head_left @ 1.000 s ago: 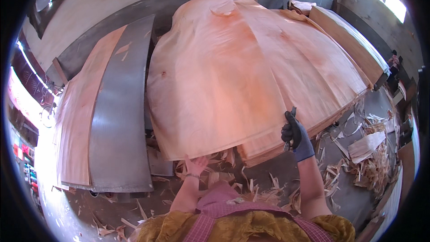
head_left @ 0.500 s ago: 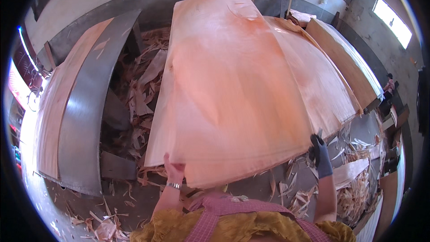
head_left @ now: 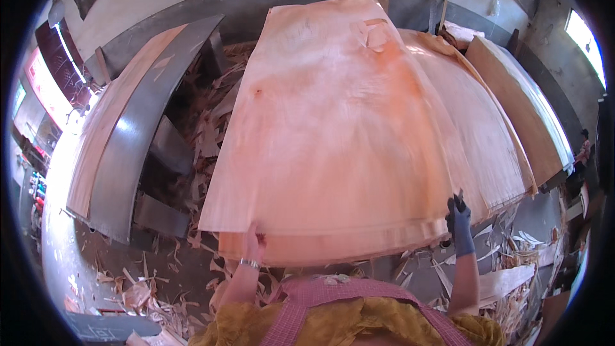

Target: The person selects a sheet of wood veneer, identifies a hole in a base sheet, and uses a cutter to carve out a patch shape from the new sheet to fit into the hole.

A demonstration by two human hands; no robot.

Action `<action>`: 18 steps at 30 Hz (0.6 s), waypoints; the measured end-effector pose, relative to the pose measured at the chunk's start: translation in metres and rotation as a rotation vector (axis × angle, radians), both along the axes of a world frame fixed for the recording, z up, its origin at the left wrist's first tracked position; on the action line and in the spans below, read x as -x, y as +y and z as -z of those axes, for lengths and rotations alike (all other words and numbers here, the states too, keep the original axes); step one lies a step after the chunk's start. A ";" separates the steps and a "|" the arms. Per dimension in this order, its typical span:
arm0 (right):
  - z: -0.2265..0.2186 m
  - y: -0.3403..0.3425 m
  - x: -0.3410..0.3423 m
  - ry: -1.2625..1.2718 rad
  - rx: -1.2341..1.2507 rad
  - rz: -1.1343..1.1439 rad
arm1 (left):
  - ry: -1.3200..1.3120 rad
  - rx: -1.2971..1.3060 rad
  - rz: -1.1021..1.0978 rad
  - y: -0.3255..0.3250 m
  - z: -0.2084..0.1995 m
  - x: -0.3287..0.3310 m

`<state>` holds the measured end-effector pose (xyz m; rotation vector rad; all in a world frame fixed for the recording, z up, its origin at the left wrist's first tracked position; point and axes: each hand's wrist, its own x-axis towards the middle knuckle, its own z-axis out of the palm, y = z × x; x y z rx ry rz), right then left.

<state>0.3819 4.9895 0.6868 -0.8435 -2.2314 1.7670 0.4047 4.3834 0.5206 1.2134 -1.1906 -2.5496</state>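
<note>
A large, thin, pinkish-orange wood veneer sheet [head_left: 320, 128] lies over a stack of similar sheets [head_left: 307, 250], whose front edges show below it. My bare left hand [head_left: 254, 242], with a metal watch at the wrist, pinches the sheet's front edge toward its left corner. At the front right corner, my right hand [head_left: 459, 219] in a dark grey glove is closed on the edge, its thumb and fingers pointing up. Part of its grip is hidden by the glove itself. An orange patch and a torn flap mark the sheet's far right part.
More veneer [head_left: 477, 128] overlaps on the right, beside a brown board stack [head_left: 516, 109]. A grey metal-topped bench [head_left: 138, 122] with veneer strips stands left. Wood scraps [head_left: 211, 122] fill the gap between, and shavings [head_left: 506, 282] litter the floor. A person [head_left: 583, 148] is at the far right.
The top sheet's front left corner has shifted left, uncovering the front edges of the stack. My left hand has moved slightly right and down with its edge. The view has tilted somewhat.
</note>
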 end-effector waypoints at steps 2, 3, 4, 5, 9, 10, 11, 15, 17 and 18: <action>0.016 0.027 0.009 0.001 0.052 -0.055 | -0.067 -0.012 -0.029 0.024 0.003 -0.012; 0.031 0.050 0.002 0.014 0.034 -0.055 | -0.073 -0.014 -0.020 0.040 0.002 -0.018; 0.050 0.077 -0.012 0.036 0.011 -0.056 | -0.070 -0.022 -0.012 0.056 0.002 -0.022; 0.054 0.073 -0.027 0.021 -0.008 -0.019 | -0.116 -0.047 -0.035 0.058 0.000 -0.047; 0.133 0.170 -0.073 0.127 -0.104 0.017 | -0.046 -0.210 -0.106 0.105 0.021 -0.077; 0.141 0.152 -0.064 0.137 -0.058 0.000 | -0.015 -0.155 -0.130 0.091 0.040 -0.087; 0.144 0.139 -0.058 0.150 -0.025 -0.008 | 0.016 -0.114 -0.142 0.081 0.056 -0.091; 0.140 0.125 -0.044 -0.081 0.065 0.005 | -0.127 0.044 -0.201 0.073 0.073 -0.074; 0.182 0.152 -0.061 -0.004 -0.176 -0.020 | -0.230 0.117 -0.206 0.094 0.065 -0.057; 0.203 0.170 -0.073 0.043 -0.304 -0.036 | -0.221 0.084 -0.196 0.103 0.065 -0.058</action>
